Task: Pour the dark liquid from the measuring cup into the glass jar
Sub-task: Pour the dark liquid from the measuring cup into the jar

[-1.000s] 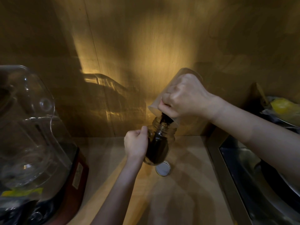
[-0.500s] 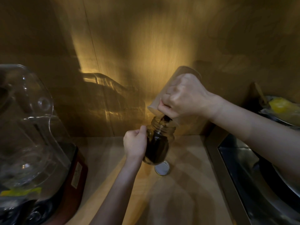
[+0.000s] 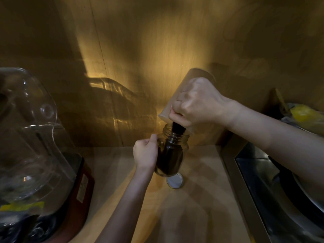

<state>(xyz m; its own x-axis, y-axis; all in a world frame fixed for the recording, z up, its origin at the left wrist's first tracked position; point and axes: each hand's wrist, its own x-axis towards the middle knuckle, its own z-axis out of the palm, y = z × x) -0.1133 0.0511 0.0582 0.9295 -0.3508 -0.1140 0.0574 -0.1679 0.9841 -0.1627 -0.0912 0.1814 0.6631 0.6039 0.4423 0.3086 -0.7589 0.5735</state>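
The right hand (image 3: 198, 104) is wrapped tight around the measuring cup (image 3: 185, 90), fingers curled over its side near the rim, and holds it tipped steeply mouth-down directly above the glass jar (image 3: 171, 153). A thick stream of dark liquid (image 3: 177, 130) falls from the cup's rim into the jar's open mouth, and the jar is already dark for most of its height. The left hand (image 3: 145, 153) is closed around the jar's left side, thumb up near the neck, gripping it firmly; the jar leans a little, and whether its base rests on the wooden counter (image 3: 201, 199) cannot be told. Just in front of the jar, by its base, a round lid (image 3: 174, 180) lies flat on the counter, pale inside facing up. Well to the left of the jar stands a blender with a clear cover (image 3: 29, 130) on a reddish base. To the right of the jar, past the counter's edge, is a metal sink (image 3: 259, 174), and beyond it something yellow (image 3: 303, 113) lies in shadow.
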